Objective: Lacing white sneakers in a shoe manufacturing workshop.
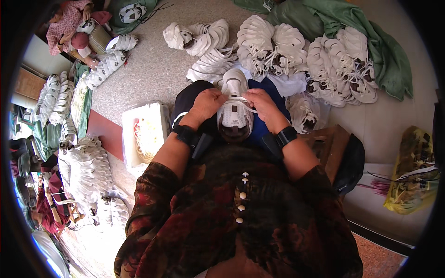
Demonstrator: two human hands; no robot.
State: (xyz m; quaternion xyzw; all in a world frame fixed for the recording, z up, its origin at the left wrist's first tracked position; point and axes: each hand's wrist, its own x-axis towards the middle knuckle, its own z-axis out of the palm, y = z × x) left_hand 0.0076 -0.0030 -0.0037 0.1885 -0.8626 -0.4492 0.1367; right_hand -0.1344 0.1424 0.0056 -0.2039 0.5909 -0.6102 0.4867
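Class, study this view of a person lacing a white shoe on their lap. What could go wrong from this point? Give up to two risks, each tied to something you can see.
1. Both hands, left hand and right hand, pull the lace across the white shoe, which rests loose on the lap; it might slip off.
2. The shoe pile crowds close ahead, so a dropped shoe could get mixed in with it.

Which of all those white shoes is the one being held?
The shoe on the lap, gripped by the left hand and right hand at its lace. The other shoes lie piled on the floor.
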